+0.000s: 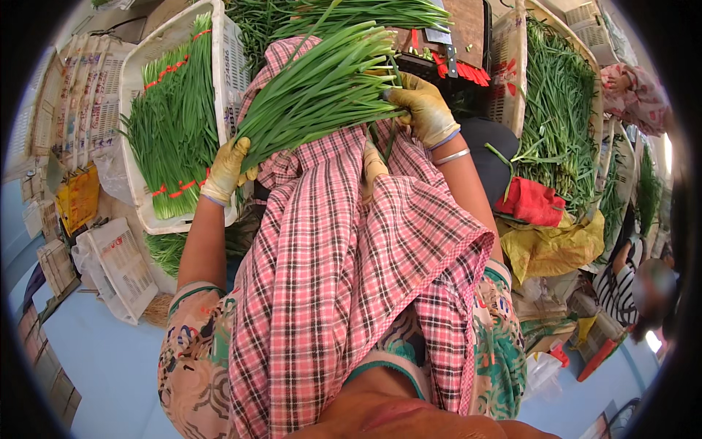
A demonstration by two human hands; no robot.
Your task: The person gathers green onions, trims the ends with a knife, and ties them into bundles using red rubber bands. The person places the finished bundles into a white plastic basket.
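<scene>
A loose bunch of green garlic chives (318, 90) lies across my lap, over a pink plaid apron (318, 230). Its leafy end rests in my left hand (226, 171), which wears a yellowish glove. At the pale cut ends, my right hand (425, 107), gloved the same way, grips the stems. Beyond the bunch, more chives (367, 13) lie beside a brown board (469, 33). A knife with a black handle (451, 60) lies there, close to several red ties (469, 74).
To the left, a white plastic crate (219, 71) holds chive bundles bound with red ties. A crate (507, 82) of loose greens stands on the right, near a red cloth (531, 202) and a yellow sack (554, 247). Other people (620, 291) sit at far right.
</scene>
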